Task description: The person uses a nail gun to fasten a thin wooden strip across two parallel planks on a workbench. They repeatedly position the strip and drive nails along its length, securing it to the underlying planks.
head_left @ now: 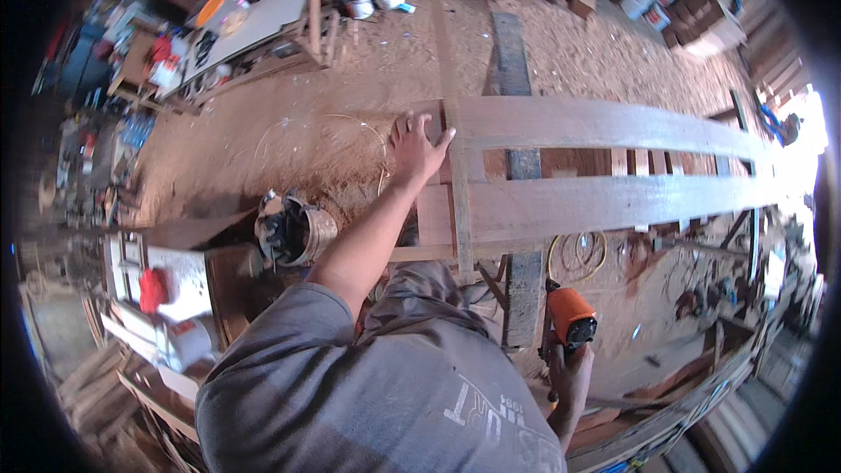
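Note:
My left hand [418,151] rests at the left end of a wooden frame, fingers spread, thumb against a narrow wooden strip [453,79]. That strip lies crosswise over two long brown boards, an upper board [604,123] and a lower board [596,206]. A dark beam [511,52] runs beneath them. Low on the right, apart from the boards, my right hand [571,366] is closed around the handle of an orange and black power tool [571,315], which looks like a nail gun. Its fingers are partly hidden behind the tool.
A coiled yellow hose [580,256] lies just beyond the tool. A bucket [298,232] with dark contents stands left of my forearm. At the upper left is a cluttered workbench [272,22], with paint cans [372,0] beside it. Sawdust covers the ground [236,144].

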The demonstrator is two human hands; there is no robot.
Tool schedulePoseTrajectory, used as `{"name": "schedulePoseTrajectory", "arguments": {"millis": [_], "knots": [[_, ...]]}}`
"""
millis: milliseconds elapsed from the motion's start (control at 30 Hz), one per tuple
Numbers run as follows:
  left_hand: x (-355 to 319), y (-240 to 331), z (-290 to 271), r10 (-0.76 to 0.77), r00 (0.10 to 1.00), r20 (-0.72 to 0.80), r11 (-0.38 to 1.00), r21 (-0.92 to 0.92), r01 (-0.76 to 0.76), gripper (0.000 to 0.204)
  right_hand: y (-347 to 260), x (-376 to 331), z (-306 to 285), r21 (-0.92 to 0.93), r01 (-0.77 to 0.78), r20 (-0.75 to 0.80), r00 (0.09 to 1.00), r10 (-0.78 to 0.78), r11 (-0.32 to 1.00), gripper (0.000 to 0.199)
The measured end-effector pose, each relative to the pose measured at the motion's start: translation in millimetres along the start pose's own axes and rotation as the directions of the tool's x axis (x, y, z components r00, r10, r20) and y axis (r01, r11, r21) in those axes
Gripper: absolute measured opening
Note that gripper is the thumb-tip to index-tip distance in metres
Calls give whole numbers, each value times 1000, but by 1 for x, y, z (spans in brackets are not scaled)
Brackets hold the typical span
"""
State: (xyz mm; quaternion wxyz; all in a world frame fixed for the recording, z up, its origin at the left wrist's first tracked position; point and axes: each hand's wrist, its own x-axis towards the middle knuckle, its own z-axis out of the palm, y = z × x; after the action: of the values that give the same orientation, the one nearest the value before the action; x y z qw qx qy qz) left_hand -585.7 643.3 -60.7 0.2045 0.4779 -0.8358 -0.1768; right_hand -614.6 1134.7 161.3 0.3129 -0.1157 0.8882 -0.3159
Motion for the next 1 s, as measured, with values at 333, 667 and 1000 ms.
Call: {"name": "schedulePoseTrajectory", "arguments": {"millis": [333,667,1000], "knots": [[52,4,35,100,948,301,994,-80,-80,108,-37,-28,54,-88,-79,-62,995,74,993,28],[62,22,7,27,920,391,999,22,-38,108,-105,10,82,-75,-88,-52,995,84,993,31],[43,20,15,180,960,212,982,18,-188,108,-118,43,101,-41,-46,-14,999,45,998,35]]}}
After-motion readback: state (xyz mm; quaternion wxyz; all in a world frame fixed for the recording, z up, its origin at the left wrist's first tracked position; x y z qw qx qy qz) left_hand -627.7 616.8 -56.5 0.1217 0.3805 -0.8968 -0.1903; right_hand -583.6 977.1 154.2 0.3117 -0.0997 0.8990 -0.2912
